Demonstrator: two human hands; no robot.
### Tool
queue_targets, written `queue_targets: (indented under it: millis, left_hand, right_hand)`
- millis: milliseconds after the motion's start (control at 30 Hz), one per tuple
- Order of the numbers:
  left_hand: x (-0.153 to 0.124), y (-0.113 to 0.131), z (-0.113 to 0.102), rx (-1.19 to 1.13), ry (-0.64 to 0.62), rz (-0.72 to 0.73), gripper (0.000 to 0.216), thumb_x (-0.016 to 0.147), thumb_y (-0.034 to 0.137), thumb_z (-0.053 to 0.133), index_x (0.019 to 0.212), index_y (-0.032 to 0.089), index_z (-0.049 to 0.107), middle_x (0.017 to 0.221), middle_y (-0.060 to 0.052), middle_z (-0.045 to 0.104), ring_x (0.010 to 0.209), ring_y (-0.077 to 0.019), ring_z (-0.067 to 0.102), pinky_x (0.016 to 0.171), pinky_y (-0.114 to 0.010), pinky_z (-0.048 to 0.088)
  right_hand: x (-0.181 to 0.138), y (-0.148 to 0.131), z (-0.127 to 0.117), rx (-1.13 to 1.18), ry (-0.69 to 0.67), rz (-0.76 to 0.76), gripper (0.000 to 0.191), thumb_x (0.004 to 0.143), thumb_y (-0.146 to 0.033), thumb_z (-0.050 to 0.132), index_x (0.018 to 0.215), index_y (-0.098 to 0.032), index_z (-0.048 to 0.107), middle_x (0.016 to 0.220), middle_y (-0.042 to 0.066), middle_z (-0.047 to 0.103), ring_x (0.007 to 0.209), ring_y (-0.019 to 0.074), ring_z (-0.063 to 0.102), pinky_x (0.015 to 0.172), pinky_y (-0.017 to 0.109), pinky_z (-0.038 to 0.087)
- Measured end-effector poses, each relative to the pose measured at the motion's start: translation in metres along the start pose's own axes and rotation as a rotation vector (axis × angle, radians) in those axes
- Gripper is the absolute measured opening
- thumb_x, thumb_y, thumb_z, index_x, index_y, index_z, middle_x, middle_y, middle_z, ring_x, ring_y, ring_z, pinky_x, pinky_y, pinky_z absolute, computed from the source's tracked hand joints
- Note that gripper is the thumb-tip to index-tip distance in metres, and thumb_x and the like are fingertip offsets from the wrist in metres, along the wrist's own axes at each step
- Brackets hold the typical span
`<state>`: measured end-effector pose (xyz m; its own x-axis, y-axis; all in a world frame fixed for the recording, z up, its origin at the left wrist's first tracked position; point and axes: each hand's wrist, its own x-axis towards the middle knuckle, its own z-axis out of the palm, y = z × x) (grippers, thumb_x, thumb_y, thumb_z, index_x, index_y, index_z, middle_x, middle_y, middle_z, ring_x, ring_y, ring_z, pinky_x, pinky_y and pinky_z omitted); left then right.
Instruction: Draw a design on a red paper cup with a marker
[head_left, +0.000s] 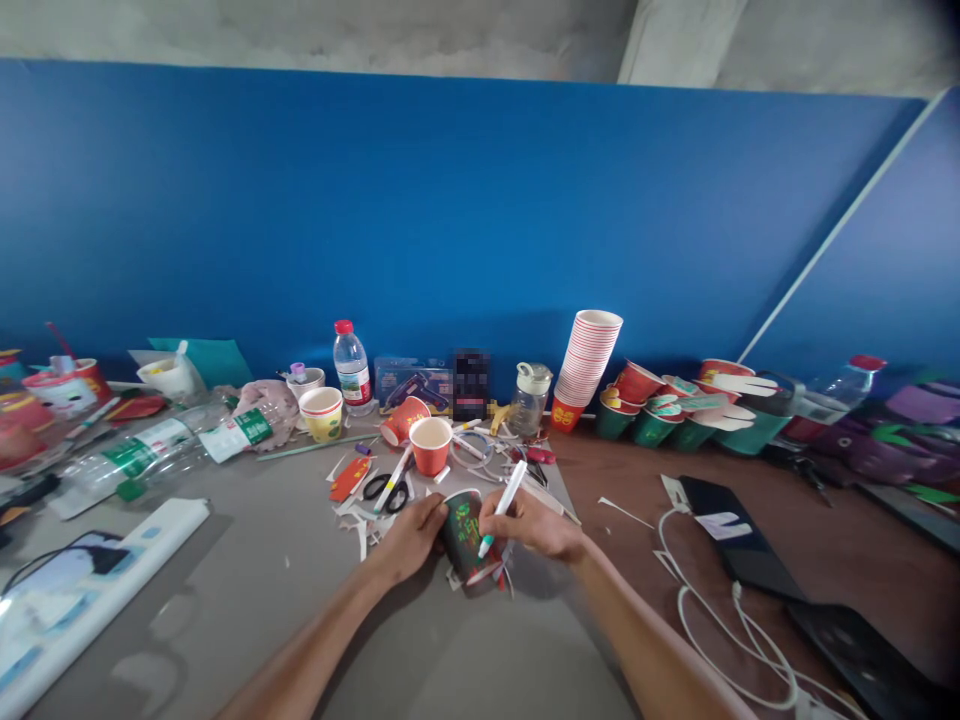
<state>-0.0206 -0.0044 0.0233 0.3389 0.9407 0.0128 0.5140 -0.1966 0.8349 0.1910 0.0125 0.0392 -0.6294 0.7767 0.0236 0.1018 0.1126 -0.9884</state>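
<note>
A dark green paper cup (461, 535) with coloured print lies tilted between my hands, its mouth away from me. My left hand (411, 540) grips it at the left side near the rim. In my right hand (536, 522) is a white marker pen (511, 492), its green tip end pointing down at the cup's wall; whether it touches cannot be made out. Just beyond stand a red paper cup (430, 455) and black-handled scissors (386, 492), with another marker lying across them. Paper scraps and a red paper cutout (351, 480) lie to the left.
A tall stack of paper cups (589, 360) leans near the blue partition (465, 200). Several decorated cups stand right of it. A red-capped water bottle (352, 370) and a glass jar (531, 400) stand at the back. A power bank (739, 535) with white cable lies right, a power strip (112, 600) left.
</note>
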Motion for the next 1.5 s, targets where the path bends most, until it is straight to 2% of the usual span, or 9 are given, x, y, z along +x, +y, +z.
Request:
queue_targets:
  millis: [200, 333, 533, 700, 867, 1033, 1200, 1367, 1500]
  left_hand:
    - [0.0, -0.002, 0.0, 0.024, 0.007, 0.009, 0.03, 0.088, 0.041, 0.028, 0.073, 0.021, 0.045, 0.062, 0.003, 0.045, 0.058, -0.0136, 0.047, 0.057, -0.023, 0.04]
    - [0.0, 0.001, -0.001, 0.025, 0.011, 0.008, 0.029, 0.088, 0.04, 0.028, 0.072, 0.021, 0.044, 0.061, 0.004, 0.043, 0.058, -0.0132, 0.046, 0.057, -0.023, 0.04]
    - [0.002, -0.005, 0.002, -0.03, -0.007, 0.007, 0.029, 0.088, 0.04, 0.029, 0.073, 0.021, 0.045, 0.063, 0.004, 0.041, 0.059, -0.0123, 0.046, 0.056, -0.022, 0.04]
    - [0.002, -0.005, 0.002, -0.048, -0.01, 0.0, 0.029, 0.088, 0.041, 0.03, 0.071, 0.021, 0.043, 0.06, 0.005, 0.04, 0.056, -0.0121, 0.045, 0.054, -0.022, 0.039]
    - [0.001, -0.004, 0.002, -0.04, -0.011, -0.023, 0.028, 0.088, 0.039, 0.029, 0.071, 0.021, 0.042, 0.059, 0.005, 0.04, 0.056, -0.012, 0.046, 0.054, -0.022, 0.039]
    - [0.002, -0.004, 0.002, 0.013, 0.002, -0.014, 0.028, 0.088, 0.038, 0.029, 0.07, 0.021, 0.042, 0.06, 0.005, 0.041, 0.058, -0.0118, 0.046, 0.056, -0.021, 0.039]
    - [0.001, -0.002, 0.001, -0.027, -0.024, -0.008, 0.029, 0.089, 0.039, 0.028, 0.072, 0.021, 0.042, 0.06, 0.005, 0.04, 0.056, -0.0118, 0.046, 0.055, -0.022, 0.039]
    - [0.001, -0.001, 0.001, -0.004, -0.013, -0.02, 0.029, 0.088, 0.038, 0.028, 0.071, 0.021, 0.042, 0.06, 0.004, 0.042, 0.057, -0.0123, 0.047, 0.056, -0.023, 0.039]
    - [0.001, -0.001, 0.001, -0.022, -0.024, -0.018, 0.03, 0.088, 0.04, 0.027, 0.071, 0.021, 0.042, 0.059, 0.005, 0.042, 0.056, -0.0119, 0.046, 0.054, -0.023, 0.038]
  right_hand:
    - [0.003, 0.0, 0.002, -0.011, 0.173, -0.06, 0.035, 0.072, -0.049, 0.062, 0.067, -0.014, 0.058, 0.057, -0.002, 0.048, 0.054, 0.0086, 0.041, 0.052, 0.021, 0.034]
    - [0.002, -0.004, 0.003, -0.122, 0.115, -0.074, 0.03, 0.074, -0.044, 0.062, 0.07, -0.015, 0.059, 0.06, -0.002, 0.049, 0.057, 0.0092, 0.041, 0.054, 0.021, 0.034]
    - [0.0, -0.017, 0.012, -0.25, 0.194, -0.077, 0.022, 0.077, -0.036, 0.057, 0.069, -0.016, 0.057, 0.061, -0.002, 0.048, 0.059, 0.0099, 0.042, 0.056, 0.021, 0.035]
    - [-0.002, -0.023, 0.017, -0.302, 0.111, -0.07, 0.015, 0.079, -0.029, 0.053, 0.07, -0.017, 0.056, 0.062, -0.003, 0.047, 0.059, 0.0094, 0.041, 0.057, 0.021, 0.035]
    - [-0.002, -0.024, 0.018, -0.329, 0.182, -0.061, 0.016, 0.079, -0.03, 0.051, 0.07, -0.017, 0.056, 0.061, -0.003, 0.047, 0.059, 0.0099, 0.042, 0.056, 0.02, 0.035]
    - [-0.001, -0.023, 0.023, -0.372, 0.128, -0.06, 0.014, 0.078, -0.027, 0.051, 0.069, -0.017, 0.056, 0.061, -0.003, 0.046, 0.057, 0.0088, 0.041, 0.054, 0.019, 0.034]
    - [0.0, -0.022, 0.023, -0.338, 0.203, -0.048, 0.016, 0.079, -0.028, 0.05, 0.07, -0.016, 0.054, 0.059, -0.003, 0.045, 0.056, 0.0091, 0.04, 0.052, 0.019, 0.034]
    - [-0.001, -0.024, 0.024, -0.385, 0.148, -0.064, 0.014, 0.078, -0.026, 0.051, 0.068, -0.017, 0.055, 0.06, -0.003, 0.046, 0.057, 0.0091, 0.04, 0.053, 0.019, 0.035]
    - [-0.001, -0.026, 0.021, -0.391, 0.189, -0.056, 0.016, 0.08, -0.026, 0.049, 0.069, -0.016, 0.055, 0.059, -0.003, 0.045, 0.058, 0.0094, 0.041, 0.053, 0.019, 0.035]
